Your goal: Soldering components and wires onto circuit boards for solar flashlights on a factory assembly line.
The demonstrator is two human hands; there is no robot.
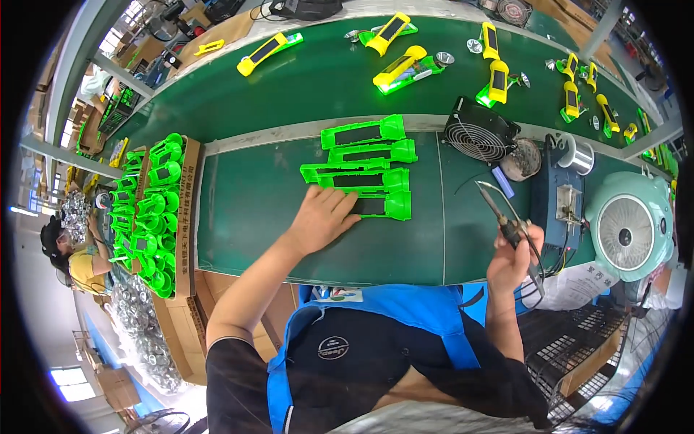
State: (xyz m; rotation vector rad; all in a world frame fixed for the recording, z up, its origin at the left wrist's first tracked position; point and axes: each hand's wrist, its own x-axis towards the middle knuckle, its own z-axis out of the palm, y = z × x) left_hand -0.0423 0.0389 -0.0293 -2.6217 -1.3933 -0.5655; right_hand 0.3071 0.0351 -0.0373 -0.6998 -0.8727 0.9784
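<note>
Several bright green plastic casings (365,152) with dark solar panels lie in a stacked row on the green bench. My left hand (325,217) is closed over the left end of the nearest green casing (397,205), thumb along its near edge and fingers on its far side. That end of the casing is hidden under the hand. In my right hand (515,257) is a soldering iron (510,230), held like a pen. Its tip points up and to the left, above the bench and apart from the casings.
Beyond the bench, a green conveyor belt (217,90) carries yellow-and-green solar flashlights (405,69). To the right are a black fan (477,134), a purple cylindrical cell (502,182), a round tin (522,160), a solder spool (577,155) and a mint-green fan (625,228). A carton (189,217) of green parts stands left.
</note>
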